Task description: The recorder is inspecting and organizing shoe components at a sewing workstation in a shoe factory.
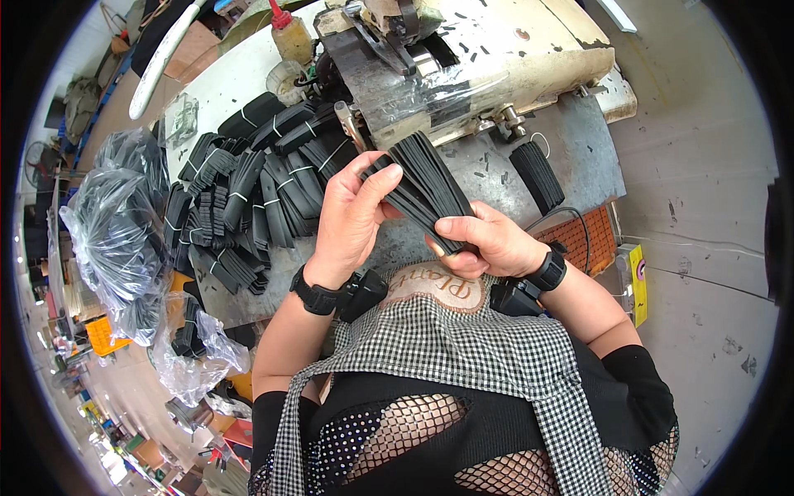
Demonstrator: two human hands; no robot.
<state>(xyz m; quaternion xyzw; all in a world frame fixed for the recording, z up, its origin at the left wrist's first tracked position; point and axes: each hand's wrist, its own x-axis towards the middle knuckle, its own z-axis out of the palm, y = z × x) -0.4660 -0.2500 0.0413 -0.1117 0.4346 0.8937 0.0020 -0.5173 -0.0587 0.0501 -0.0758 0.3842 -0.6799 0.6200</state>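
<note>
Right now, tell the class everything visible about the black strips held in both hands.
The black strips are long, thin and matte, perhaps fabric or rubber, stacked side by side. They slant from upper left to lower right, slightly fanned toward the top, before the machine. The left hand grips their left side; the right hand pinches the lower end.

Brown lettering in a slanted, handwritten style is carried by the pale rounded patch (451, 291) on the front of the checked apron (463, 351). On the yellow panel (638, 299) at the right, a pink and dark print is shown, too small to be made out for certain.
</note>
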